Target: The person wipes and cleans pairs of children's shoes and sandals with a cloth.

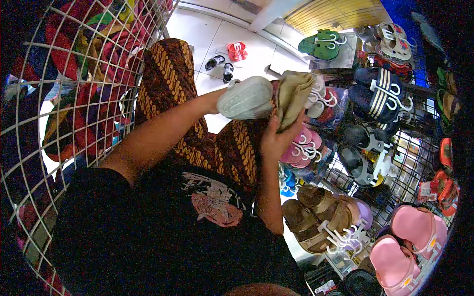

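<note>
My left hand [213,102] is closed on a pale grey-white shoe [245,98], held up above my lap with its fingers mostly hidden behind it. In my right hand [278,140] is a folded tan cloth [292,101], gripped from below and a little blurred. The cloth's left edge comes right up to the shoe's right end. Beneath both hands are my knees in brown patterned trousers [170,74].
A wire grid [74,89] with colourful cloth behind it rises on my left. Racks on my right carry navy striped slides [377,96], brown sandals [316,217] and pink clogs [395,264]. Red sandals [237,51] and small black-and-white sandals [227,72] rest on the tiled floor [197,32].
</note>
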The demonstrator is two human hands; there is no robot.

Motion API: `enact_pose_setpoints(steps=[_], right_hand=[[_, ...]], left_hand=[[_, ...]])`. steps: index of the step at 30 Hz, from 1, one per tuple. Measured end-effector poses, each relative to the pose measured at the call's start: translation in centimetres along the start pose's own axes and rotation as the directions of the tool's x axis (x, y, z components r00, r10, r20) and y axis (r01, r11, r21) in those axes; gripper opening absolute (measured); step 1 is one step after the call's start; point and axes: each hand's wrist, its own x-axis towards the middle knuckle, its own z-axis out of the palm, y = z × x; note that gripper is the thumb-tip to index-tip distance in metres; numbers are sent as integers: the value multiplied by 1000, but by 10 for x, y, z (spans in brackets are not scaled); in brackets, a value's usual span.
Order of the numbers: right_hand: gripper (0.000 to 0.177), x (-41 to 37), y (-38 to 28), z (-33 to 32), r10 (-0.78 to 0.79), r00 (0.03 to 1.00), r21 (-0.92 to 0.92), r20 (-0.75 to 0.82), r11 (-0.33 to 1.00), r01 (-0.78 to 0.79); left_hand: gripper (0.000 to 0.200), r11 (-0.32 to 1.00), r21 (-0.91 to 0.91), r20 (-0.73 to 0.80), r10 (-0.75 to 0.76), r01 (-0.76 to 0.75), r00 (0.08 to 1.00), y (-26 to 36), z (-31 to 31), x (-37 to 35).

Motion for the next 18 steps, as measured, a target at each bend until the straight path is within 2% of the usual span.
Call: enact_pose_setpoints(steps=[3,4,6,7,8,12,15,16,18], right_hand=[[73,15,-5,-5,175,982,203,72,961,-186],[70,18,-2,-6,33,994,-5,107,999,-32],[69,16,-13,-3,-40,975,-65,219,996,56],[69,11,-24,0,-69,959,-93,274,991,98],[68,7,-38,2,12,919,-264,393,959,101],[66,-19,-60,10,-40,801,-180,597,967,182],[63,-5,-34,19,-195,940,-209,281,943,258],[61,-2,-34,19,-90,969,-218,229,966,141],[62,-10,-37,18,-87,936,-130,340,982,139]], left_hand=[[63,997,-76,-34,-33,31,999,0,2,0],[62,992,-122,-57,-52,44,997,-1,3,0],[60,965,-252,-118,-101,69,988,-5,4,2],[60,939,-334,-154,-136,78,979,-7,5,3],[59,903,-422,-189,-173,79,967,-9,5,4],[57,655,-755,-254,-330,27,909,-12,1,10],[56,512,-859,-241,-400,-2,884,-10,3,15],[55,479,-878,-242,-421,-12,874,-9,5,16],[55,451,-892,-252,-435,-33,864,-7,4,16]])
